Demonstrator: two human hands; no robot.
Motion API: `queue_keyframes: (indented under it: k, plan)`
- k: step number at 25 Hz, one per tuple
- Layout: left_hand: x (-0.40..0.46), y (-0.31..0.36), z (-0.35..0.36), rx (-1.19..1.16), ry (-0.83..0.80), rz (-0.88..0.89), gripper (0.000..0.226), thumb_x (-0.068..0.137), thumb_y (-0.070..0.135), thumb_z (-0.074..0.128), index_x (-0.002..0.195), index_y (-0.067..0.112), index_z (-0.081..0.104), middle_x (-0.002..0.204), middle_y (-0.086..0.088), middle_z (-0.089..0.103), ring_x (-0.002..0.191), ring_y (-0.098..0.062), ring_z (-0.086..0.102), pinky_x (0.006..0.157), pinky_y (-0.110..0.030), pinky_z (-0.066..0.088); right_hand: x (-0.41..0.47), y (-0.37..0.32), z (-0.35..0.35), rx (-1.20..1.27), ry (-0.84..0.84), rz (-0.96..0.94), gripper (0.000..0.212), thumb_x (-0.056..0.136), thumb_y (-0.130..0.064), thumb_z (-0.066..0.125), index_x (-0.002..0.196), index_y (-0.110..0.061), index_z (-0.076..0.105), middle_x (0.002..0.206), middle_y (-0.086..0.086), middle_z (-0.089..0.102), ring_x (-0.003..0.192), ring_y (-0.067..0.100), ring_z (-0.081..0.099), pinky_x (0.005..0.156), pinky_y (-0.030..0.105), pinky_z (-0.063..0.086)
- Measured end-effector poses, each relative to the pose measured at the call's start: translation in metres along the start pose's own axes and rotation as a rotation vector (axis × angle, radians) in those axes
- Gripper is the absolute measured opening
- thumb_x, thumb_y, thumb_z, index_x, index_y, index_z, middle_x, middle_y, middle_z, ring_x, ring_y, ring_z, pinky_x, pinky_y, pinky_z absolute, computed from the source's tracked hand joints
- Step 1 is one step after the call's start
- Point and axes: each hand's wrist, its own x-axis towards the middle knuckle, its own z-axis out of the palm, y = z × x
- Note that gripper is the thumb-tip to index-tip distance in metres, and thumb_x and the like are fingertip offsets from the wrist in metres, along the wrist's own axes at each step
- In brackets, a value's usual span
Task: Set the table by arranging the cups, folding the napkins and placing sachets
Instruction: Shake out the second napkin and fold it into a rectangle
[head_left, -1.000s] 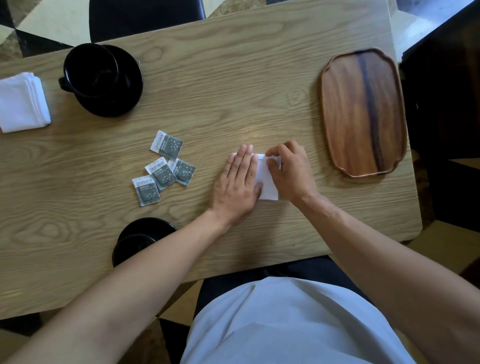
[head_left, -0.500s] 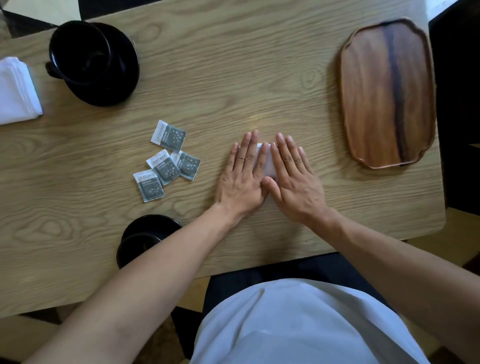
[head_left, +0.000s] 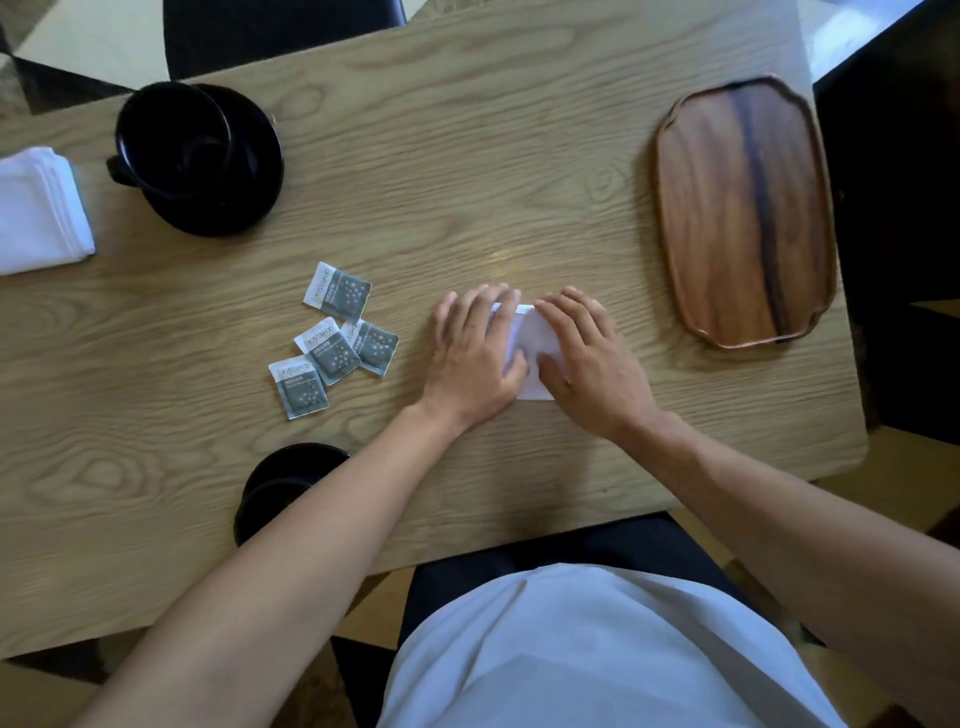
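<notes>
Head view shows a black cup (head_left: 176, 137) on its saucer (head_left: 254, 176), while the left hand (head_left: 475, 358) and right hand (head_left: 589, 364) press flat, fingers spread, on a white folded napkin (head_left: 535, 343) mid-table.

Wood-grain table (head_left: 467, 156), two black cups (head_left: 176, 137) (head_left: 280, 488), four sachets (head_left: 332, 338), napkins (head_left: 39, 208) (head_left: 535, 343), wooden tray (head_left: 743, 208)

Four sachets (head_left: 337, 338) lie in a loose cluster just left of the two hands – left hand (head_left: 475, 358), right hand (head_left: 592, 364). Two white napkins: one (head_left: 535, 343) under those hands, one folded stack (head_left: 39, 210) far to their left. Two black cups – one (head_left: 176, 137) on a saucer (head_left: 254, 176) up-left of the hands, one (head_left: 283, 488) below-left. One wooden tray (head_left: 743, 208) up-right.
</notes>
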Motion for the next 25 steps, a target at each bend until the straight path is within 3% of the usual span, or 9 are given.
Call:
queue_keyframes:
  k: [2,4,8,12,17,19,21,25]
  plan:
    - [0.01,-0.007,-0.01,0.018,0.08,-0.01,0.041,0.082,0.022,0.065,0.121,0.008,0.067,0.114,-0.015,0.063,0.104,-0.038,0.058,0.089,-0.047,0.043,0.008,-0.007,-0.006,-0.022,0.068,0.056,0.057,0.087,-0.014,0.066,0.141,-0.004,0.053,0.136,0.013,0.059,0.128,0.036,0.048,0.112,0.042,0.038]
    - [0.019,-0.012,-0.017,0.047,0.064,-0.027,0.029,0.082,0.023,0.067,0.106,0.008,0.071,0.104,-0.014,0.061,0.097,-0.036,0.056,0.08,-0.045,0.044,0.021,-0.013,-0.011,-0.046,0.025,0.132,0.056,0.08,-0.014,0.068,0.135,-0.006,0.059,0.124,0.014,0.061,0.118,0.037,0.049,0.106,0.037,0.039]
    - [0.029,-0.02,-0.027,-0.053,-0.089,-0.072,0.023,0.083,0.03,0.066,0.099,0.014,0.064,0.108,-0.007,0.055,0.104,-0.029,0.048,0.09,-0.042,0.042,0.041,-0.016,-0.02,-0.078,-0.121,0.219,0.045,0.079,-0.027,0.069,0.122,-0.016,0.064,0.112,0.008,0.057,0.112,0.033,0.045,0.103,0.034,0.034]
    - [0.033,-0.025,-0.041,-0.33,-0.268,-0.063,0.014,0.089,0.023,0.061,0.099,0.02,0.052,0.09,0.01,0.049,0.094,-0.016,0.044,0.087,-0.036,0.043,0.049,-0.009,-0.031,-0.01,-0.165,0.203,0.031,0.08,-0.03,0.072,0.108,-0.019,0.069,0.104,0.004,0.053,0.103,0.028,0.047,0.099,0.034,0.034]
    - [0.039,-0.029,-0.053,-0.723,-0.222,-0.288,0.016,0.084,0.02,0.068,0.092,0.027,0.057,0.083,0.01,0.06,0.07,-0.002,0.053,0.064,-0.02,0.043,0.058,0.006,-0.053,0.399,-0.186,0.271,0.017,0.08,-0.018,0.078,0.091,-0.022,0.066,0.087,-0.005,0.067,0.081,0.015,0.062,0.068,0.021,0.043]
    - [0.044,-0.032,-0.059,-0.946,-0.143,-0.431,0.021,0.083,0.013,0.074,0.096,0.025,0.063,0.091,0.001,0.064,0.075,-0.01,0.06,0.069,-0.025,0.05,0.067,0.006,-0.055,0.689,-0.165,0.398,0.016,0.082,-0.014,0.08,0.088,-0.019,0.066,0.087,-0.002,0.071,0.08,0.014,0.068,0.072,0.024,0.051]
    - [0.052,-0.037,-0.064,-1.07,-0.043,-0.564,0.027,0.084,0.006,0.076,0.106,0.017,0.066,0.098,-0.004,0.068,0.083,-0.016,0.065,0.074,-0.033,0.056,0.077,0.004,-0.056,0.978,-0.12,0.502,0.014,0.086,-0.013,0.08,0.092,-0.017,0.067,0.094,0.004,0.075,0.087,0.018,0.072,0.079,0.038,0.059]
    - [0.078,-0.049,-0.073,-1.315,0.082,-0.737,0.026,0.087,-0.001,0.072,0.109,0.012,0.067,0.103,-0.012,0.072,0.084,-0.021,0.069,0.073,-0.037,0.057,0.111,-0.004,-0.051,1.12,-0.017,0.56,0.018,0.091,-0.028,0.076,0.1,-0.014,0.068,0.102,0.014,0.075,0.088,0.019,0.073,0.081,0.053,0.06]
